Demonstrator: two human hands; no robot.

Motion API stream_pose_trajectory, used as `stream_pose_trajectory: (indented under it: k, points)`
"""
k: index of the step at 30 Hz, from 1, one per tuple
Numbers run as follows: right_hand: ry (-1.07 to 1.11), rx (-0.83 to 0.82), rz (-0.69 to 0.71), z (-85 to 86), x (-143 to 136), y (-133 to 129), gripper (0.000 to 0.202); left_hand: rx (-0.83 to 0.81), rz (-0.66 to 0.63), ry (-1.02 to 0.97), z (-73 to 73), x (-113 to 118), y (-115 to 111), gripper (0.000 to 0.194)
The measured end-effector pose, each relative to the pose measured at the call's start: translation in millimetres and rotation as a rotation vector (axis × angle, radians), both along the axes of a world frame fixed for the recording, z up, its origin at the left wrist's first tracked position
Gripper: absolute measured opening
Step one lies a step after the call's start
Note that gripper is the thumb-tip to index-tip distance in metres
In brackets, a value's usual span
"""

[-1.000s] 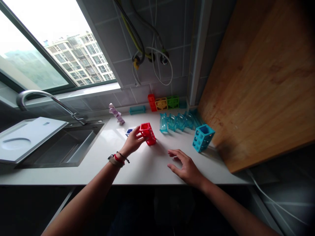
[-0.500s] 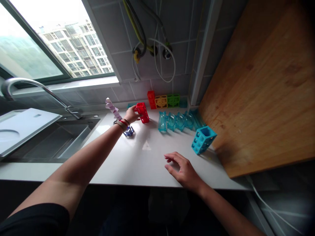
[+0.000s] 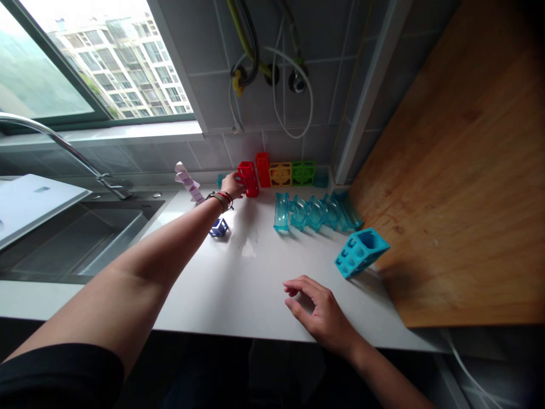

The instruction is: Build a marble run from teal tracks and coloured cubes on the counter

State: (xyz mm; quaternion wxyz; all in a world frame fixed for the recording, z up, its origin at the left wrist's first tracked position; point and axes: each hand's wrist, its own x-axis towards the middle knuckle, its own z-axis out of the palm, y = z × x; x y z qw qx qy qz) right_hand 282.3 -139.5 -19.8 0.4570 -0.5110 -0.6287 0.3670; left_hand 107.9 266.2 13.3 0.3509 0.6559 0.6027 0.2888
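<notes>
My left hand grips a red block near the wall, just left of another upright red block. Beside that one stand a yellow block and a green block. My right hand hovers over the front of the white counter, holding nothing, its thumb and fingers apart. Several clear teal pieces lie in a row at the middle right. A tall blue block stands nearer the wooden board. Below my left wrist sits a small dark blue piece.
A pale pink twisted piece leans left of my left wrist. The sink and its faucet are at the left. A large wooden board borders the right side. Cables hang on the tiled wall.
My left hand has moved the red block back toward the wall, closer to the other red block. My right hand stays nearly in place. The camera view has shifted slightly.
</notes>
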Motion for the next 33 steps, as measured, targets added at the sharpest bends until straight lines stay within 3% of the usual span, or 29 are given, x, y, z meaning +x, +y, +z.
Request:
stream_pose_trajectory:
  k: [8,17,24,26,29,33]
  points:
    - [-0.002,-0.008,0.013,-0.6,0,0,0.022,-0.058,0.044,0.012,-26.2,2,9,0.037]
    - [-0.002,-0.018,0.016,-1.1,0,-1,0.02,-0.048,0.09,0.018,-28.7,12,23,0.037]
    - [-0.004,-0.022,0.011,-0.4,-1,0,0.02,0.036,0.028,-0.001,-35.4,3,14,0.036]
    - [-0.008,-0.024,0.014,-0.8,-1,0,0.019,0.077,-0.006,-0.004,-36.6,-2,10,0.043]
    - [-0.015,-0.026,0.017,-1.2,-1,-1,0.019,0.148,-0.022,-0.005,-36.8,-4,9,0.069]
    - [-0.019,-0.03,0.021,-0.4,-1,-1,0.019,0.241,0.011,-0.007,-35.1,7,15,0.085]
